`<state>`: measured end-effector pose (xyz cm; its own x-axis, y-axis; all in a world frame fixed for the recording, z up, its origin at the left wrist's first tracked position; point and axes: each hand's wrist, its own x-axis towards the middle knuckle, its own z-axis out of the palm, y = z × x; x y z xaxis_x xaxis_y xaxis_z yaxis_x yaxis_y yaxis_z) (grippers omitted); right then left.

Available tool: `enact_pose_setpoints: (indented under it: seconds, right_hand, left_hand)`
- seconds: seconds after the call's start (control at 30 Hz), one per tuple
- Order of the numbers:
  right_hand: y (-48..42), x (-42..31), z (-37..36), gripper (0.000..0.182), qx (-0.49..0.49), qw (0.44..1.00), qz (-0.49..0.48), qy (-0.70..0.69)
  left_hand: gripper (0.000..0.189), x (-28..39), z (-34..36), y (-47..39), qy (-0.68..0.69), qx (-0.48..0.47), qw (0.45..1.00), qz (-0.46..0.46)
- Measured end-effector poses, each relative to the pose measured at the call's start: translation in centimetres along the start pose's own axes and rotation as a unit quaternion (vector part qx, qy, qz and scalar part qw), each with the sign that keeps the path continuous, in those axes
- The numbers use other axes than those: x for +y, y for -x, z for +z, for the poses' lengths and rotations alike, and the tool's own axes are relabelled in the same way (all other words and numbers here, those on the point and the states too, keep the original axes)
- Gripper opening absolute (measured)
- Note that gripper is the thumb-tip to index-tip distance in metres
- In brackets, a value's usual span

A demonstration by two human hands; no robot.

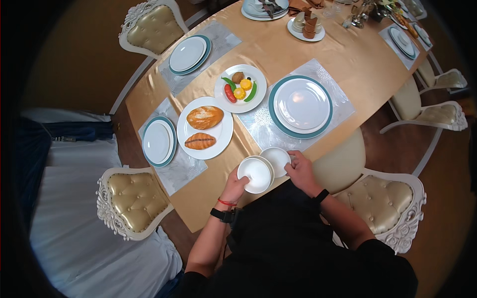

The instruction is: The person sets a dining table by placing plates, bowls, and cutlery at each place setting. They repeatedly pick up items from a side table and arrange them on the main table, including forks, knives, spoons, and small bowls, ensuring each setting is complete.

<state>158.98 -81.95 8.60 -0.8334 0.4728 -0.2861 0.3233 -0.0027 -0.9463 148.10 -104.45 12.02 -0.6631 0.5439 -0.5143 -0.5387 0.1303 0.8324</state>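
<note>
My left hand point(237, 184) grips a small stack of white bowls point(254, 175), its thumb over the rim of the top one. Between the fingers and thumb of my right hand point(299, 169) is the edge of another white bowl point(275, 161), close against the stack's upper right. Both hands are over the table's near edge. Just beyond them, white plates point(302, 106) rest on a teal-rimmed plate point(274, 119) on a silver placemat point(255, 123). To the left, a white plate point(186, 147) holds a bread loaf point(205, 117) and a croissant-like roll point(200, 141).
A plate of vegetables and a sausage-like piece point(240, 106) sits beyond the breads. Stacked plates point(158, 143) occupy the left placemat. A tufted chair point(376, 201) stands close on my right, another point(136, 201) at left. Folded brown napkins point(309, 28) and tableware lie farther back.
</note>
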Motion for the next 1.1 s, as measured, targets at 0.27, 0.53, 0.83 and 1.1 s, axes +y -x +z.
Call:
enact_pose_setpoints:
  seconds: [0.27,0.53,0.83,1.1]
  right_hand:
    - [10.7,-1.1,2.7,0.025,0.042,0.995,0.041,-0.077]
    - [24.4,1.4,-0.3,0.075,-0.049,0.949,0.098,-0.297]
    - [43.4,8.5,-0.9,0.114,0.019,0.927,-0.057,-0.371]
    - [63.5,11.6,-4.7,0.105,0.231,0.913,-0.073,-0.327]
  left_hand:
    - [0.049,-1.1,0.0,1.7,-0.082,-0.180,0.980,0.006]
    - [0.038,-4.2,5.1,6.3,-0.237,-0.372,0.898,0.012]
    - [0.028,-12.7,14.5,16.1,-0.300,-0.590,0.750,-0.003]
    - [0.035,-21.0,26.6,30.8,-0.324,-0.672,0.666,-0.026]
